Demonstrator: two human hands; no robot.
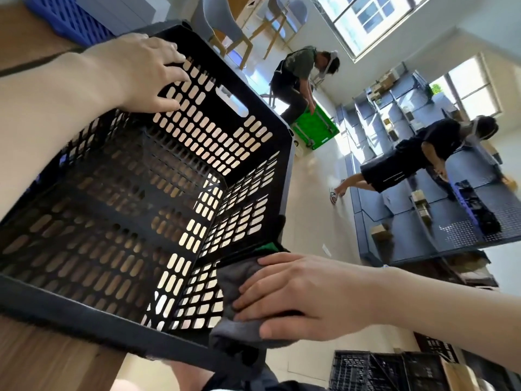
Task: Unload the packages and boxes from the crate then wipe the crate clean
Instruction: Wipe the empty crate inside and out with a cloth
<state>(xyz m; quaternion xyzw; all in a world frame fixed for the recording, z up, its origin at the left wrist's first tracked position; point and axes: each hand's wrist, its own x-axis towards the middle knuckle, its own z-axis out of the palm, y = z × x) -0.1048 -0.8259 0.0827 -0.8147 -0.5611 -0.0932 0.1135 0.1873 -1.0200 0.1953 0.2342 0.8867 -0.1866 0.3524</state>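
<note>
From the head view, the black crate (135, 193) sits on the wooden surface (42, 359) with its open side turned to the camera; nothing shows inside it, so the unloading looks done and the wiping is the step in hand. The left hand (149, 77) rests on the crate's far upper wall, fingers (180, 77) spread apart and fairly straight over the slots, seemingly bracing it. The right hand (296, 294) presses a grey cloth (231, 280) against the crate's near right corner, fingers close together and laid flat on the fabric, thumb along its lower edge; whether the thumb pinches the cloth I cannot tell.

The next stroke turns on this: the slotted interior lies to the left of the right fingers and beyond them, and the wall under the cloth runs away from the camera; the right hand is the nearer one and already has the cloth, so it should sweep along that wall while the left hand steadies the crate.

A blue crate (64, 21) stands beyond; other people work in the background.
</note>
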